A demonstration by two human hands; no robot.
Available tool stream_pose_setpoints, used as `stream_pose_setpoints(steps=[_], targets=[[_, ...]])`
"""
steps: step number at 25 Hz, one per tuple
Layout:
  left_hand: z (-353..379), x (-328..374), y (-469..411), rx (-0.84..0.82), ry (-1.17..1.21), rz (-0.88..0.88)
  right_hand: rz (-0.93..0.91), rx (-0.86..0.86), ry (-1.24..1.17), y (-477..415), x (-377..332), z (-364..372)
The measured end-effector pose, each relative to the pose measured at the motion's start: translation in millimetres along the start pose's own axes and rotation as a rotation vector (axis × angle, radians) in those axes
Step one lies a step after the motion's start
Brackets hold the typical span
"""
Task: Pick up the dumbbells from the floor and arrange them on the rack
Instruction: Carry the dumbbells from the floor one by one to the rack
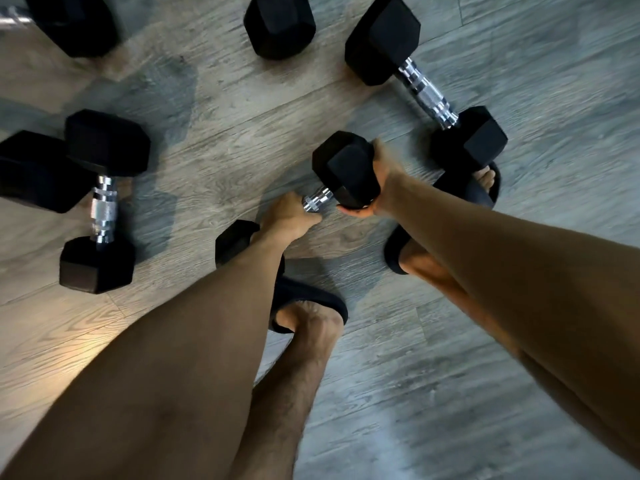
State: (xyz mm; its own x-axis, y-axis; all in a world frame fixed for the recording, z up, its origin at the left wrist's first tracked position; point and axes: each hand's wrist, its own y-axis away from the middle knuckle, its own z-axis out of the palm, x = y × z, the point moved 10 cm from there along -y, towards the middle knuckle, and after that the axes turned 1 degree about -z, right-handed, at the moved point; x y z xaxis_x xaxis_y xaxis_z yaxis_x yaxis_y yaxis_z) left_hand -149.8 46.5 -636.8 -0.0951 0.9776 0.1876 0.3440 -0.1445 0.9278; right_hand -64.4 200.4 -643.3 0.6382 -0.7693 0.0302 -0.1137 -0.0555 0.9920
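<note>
A black hex dumbbell (346,168) with a chrome handle is held between my hands just above the wood floor. My left hand (289,216) is closed around its handle, hiding most of the chrome. My right hand (377,188) cups the far head from the right side and below. The near head (233,242) shows partly behind my left forearm. A larger dumbbell (427,93) lies on the floor to the upper right, and another (104,202) lies at the left. No rack is in view.
More black dumbbell heads lie at the far left (34,171), top left (76,22) and top middle (278,24). My feet in black slippers (311,303) (481,192) stand under my arms; the right one is close to the large dumbbell.
</note>
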Motion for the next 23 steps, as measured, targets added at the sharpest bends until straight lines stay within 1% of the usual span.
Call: stream_pose_setpoints(steps=[2, 5, 7, 10, 13, 18, 21, 23], targets=[[-19, -3, 31, 0.044, -0.041, -0.004, 0.009, 0.014, 0.006, 26, 8, 3], [-49, -5, 89, 0.047, -0.072, -0.017, 0.001, -0.007, 0.026, 88, 17, 8], [-77, -1, 141, 0.047, -0.102, -0.035, -0.005, -0.049, 0.032, 150, 17, 9], [-126, 26, 232, 0.048, -0.149, -0.005, 0.000, -0.124, 0.033, 260, 7, 2], [-175, 65, 317, 0.052, -0.183, 0.021, -0.023, -0.190, 0.011, 362, -9, -11], [-246, 163, 458, 0.075, -0.234, 0.110, -0.128, -0.296, -0.062, 522, -60, -49], [-265, 221, 524, 0.075, -0.233, 0.121, -0.227, -0.319, -0.020, 601, -95, -85], [-271, 256, 555, 0.077, -0.204, 0.116, -0.249, -0.329, -0.001, 639, -114, -108]])
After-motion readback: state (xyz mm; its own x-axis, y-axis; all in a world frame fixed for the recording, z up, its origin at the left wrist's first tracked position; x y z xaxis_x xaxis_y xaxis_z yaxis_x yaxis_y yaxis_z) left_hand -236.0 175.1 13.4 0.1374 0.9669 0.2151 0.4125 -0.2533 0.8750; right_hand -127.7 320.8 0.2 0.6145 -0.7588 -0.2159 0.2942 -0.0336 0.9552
